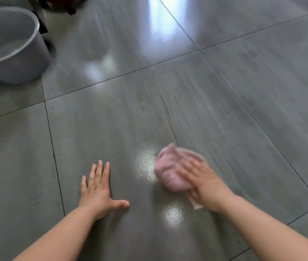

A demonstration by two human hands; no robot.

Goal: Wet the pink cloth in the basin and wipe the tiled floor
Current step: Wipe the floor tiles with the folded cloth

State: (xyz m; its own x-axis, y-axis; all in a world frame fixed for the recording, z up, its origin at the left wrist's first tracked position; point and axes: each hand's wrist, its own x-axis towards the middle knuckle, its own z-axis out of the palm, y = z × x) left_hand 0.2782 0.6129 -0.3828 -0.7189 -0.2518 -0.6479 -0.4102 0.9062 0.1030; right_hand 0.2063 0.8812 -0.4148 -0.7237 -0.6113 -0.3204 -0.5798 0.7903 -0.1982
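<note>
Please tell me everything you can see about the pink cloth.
The cloth is pale pink, soft and bunched into a lump, blurred by motion. It lies on the grey tiled floor, in the near right part of the view. The right hand presses on it from above, covering its right side; a paler edge shows under the wrist. A shiny patch lies just left of it. The left hand is apart from it, flat on the floor.

The basin sits on the floor, far left. The cloth lies under the right hand, beside the left hand.
</note>
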